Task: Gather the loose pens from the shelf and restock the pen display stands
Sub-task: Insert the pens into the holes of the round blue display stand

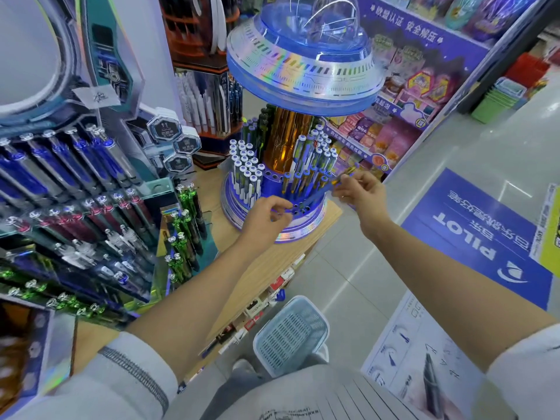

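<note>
Head view: right hand [360, 189] is pinching the top end of a blue pen [318, 194], fingers clamped on it, the pen slanting down left toward the holes of the round stand [306, 228]. Left hand [266, 218] is hovering at the pen's low end, fingers curled; whether they are gripping, I cannot tell. The stand is sitting on the wooden surface [272, 262], a basket [291, 334] lying near on the floor.
</note>
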Motion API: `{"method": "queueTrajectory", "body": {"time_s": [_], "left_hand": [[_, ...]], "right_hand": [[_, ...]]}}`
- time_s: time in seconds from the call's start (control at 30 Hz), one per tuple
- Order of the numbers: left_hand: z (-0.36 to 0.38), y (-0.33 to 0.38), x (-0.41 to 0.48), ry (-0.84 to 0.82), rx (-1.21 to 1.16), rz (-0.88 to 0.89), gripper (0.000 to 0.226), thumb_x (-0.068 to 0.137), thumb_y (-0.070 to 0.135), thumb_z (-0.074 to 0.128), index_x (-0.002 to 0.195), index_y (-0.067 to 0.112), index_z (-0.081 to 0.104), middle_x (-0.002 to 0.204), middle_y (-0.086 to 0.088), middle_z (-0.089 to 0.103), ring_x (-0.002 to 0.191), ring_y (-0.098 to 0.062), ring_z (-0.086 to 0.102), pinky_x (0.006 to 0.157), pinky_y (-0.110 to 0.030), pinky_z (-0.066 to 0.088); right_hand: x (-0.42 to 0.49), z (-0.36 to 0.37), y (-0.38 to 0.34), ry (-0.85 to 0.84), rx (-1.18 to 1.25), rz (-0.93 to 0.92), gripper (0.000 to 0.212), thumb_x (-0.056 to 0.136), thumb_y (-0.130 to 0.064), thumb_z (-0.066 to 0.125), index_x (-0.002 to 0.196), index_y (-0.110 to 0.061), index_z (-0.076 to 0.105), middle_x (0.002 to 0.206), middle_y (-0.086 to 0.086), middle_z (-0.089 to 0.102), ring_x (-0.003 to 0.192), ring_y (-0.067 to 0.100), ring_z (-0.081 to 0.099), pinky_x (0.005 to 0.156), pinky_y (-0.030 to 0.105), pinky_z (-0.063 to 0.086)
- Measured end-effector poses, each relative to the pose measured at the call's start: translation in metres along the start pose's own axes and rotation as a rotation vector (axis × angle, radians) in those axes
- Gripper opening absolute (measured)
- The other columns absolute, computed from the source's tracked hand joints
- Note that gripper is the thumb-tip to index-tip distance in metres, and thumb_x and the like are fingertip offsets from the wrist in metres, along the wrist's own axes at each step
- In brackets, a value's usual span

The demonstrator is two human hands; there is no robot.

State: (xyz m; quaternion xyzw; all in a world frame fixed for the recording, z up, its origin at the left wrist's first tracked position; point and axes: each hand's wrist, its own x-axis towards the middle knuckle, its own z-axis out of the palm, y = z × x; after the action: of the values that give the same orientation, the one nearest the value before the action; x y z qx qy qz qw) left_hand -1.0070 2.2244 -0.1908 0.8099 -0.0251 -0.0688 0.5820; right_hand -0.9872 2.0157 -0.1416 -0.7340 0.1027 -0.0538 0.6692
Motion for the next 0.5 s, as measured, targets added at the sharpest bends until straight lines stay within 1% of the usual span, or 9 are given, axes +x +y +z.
{"method": "queueTrajectory", "body": {"time_s": [0.07, 0.13, 0.2, 0.23, 0.3, 0.4, 0.5], "left_hand": [[-0.005, -0.004, 0.001, 0.057, 0.179, 0.095, 0.026, 0.088, 0.022, 0.067, 0.114, 0.02, 0.063, 0.114, 0.001, 0.057, 0.105, -0.014, 0.052, 0.089, -0.026, 0.044], [-0.005, -0.005, 0.001, 0.021, 0.278, 0.119, 0.036, 0.089, 0.023, 0.065, 0.124, 0.02, 0.059, 0.125, -0.001, 0.056, 0.12, -0.018, 0.045, 0.099, -0.033, 0.039], [-0.002, -0.008, 0.0, -0.032, 0.325, 0.094, 0.046, 0.09, 0.026, 0.064, 0.133, 0.016, 0.053, 0.134, -0.006, 0.052, 0.128, -0.022, 0.041, 0.104, -0.037, 0.036], [0.0, -0.011, -0.001, -0.06, 0.339, 0.074, 0.05, 0.09, 0.028, 0.064, 0.137, 0.016, 0.05, 0.138, -0.007, 0.05, 0.131, -0.024, 0.039, 0.107, -0.038, 0.035], [0.001, -0.016, -0.001, -0.105, 0.331, 0.033, 0.056, 0.091, 0.03, 0.064, 0.141, 0.016, 0.045, 0.142, -0.008, 0.047, 0.133, -0.025, 0.039, 0.109, -0.042, 0.034], [-0.002, -0.024, -0.002, -0.14, 0.315, 0.004, 0.058, 0.091, 0.031, 0.063, 0.144, 0.02, 0.041, 0.144, -0.008, 0.045, 0.138, -0.027, 0.033, 0.111, -0.044, 0.032], [-0.004, -0.026, -0.001, -0.149, 0.319, 0.005, 0.059, 0.092, 0.031, 0.062, 0.145, 0.022, 0.039, 0.145, -0.007, 0.043, 0.14, -0.025, 0.029, 0.112, -0.041, 0.03]], "right_hand": [[0.001, -0.001, -0.003, 0.084, -0.025, -0.059, 0.018, 0.094, -0.009, 0.062, 0.079, -0.014, 0.051, 0.07, -0.001, 0.072, 0.064, 0.014, 0.069, 0.059, 0.023, 0.052], [0.001, 0.004, -0.003, 0.113, -0.082, -0.106, 0.02, 0.093, -0.009, 0.063, 0.078, -0.015, 0.051, 0.074, 0.002, 0.072, 0.066, 0.013, 0.07, 0.062, 0.025, 0.053], [0.0, 0.01, 0.001, 0.123, -0.155, -0.128, 0.02, 0.091, -0.011, 0.065, 0.077, -0.016, 0.052, 0.077, 0.007, 0.071, 0.071, 0.016, 0.071, 0.068, 0.034, 0.056], [0.0, 0.012, 0.004, 0.129, -0.204, -0.135, 0.02, 0.09, -0.014, 0.067, 0.076, -0.017, 0.053, 0.077, 0.009, 0.072, 0.074, 0.019, 0.072, 0.072, 0.039, 0.057], [-0.001, 0.017, 0.009, 0.15, -0.317, -0.15, 0.021, 0.088, -0.02, 0.07, 0.074, -0.022, 0.055, 0.079, 0.01, 0.072, 0.078, 0.024, 0.072, 0.077, 0.045, 0.058], [-0.004, 0.023, 0.012, 0.167, -0.377, -0.168, 0.024, 0.086, -0.022, 0.073, 0.072, -0.03, 0.055, 0.079, 0.006, 0.072, 0.079, 0.023, 0.071, 0.078, 0.045, 0.058], [-0.006, 0.027, 0.013, 0.162, -0.365, -0.18, 0.021, 0.086, -0.022, 0.073, 0.074, -0.029, 0.057, 0.079, 0.003, 0.072, 0.078, 0.021, 0.07, 0.077, 0.046, 0.058]]}}
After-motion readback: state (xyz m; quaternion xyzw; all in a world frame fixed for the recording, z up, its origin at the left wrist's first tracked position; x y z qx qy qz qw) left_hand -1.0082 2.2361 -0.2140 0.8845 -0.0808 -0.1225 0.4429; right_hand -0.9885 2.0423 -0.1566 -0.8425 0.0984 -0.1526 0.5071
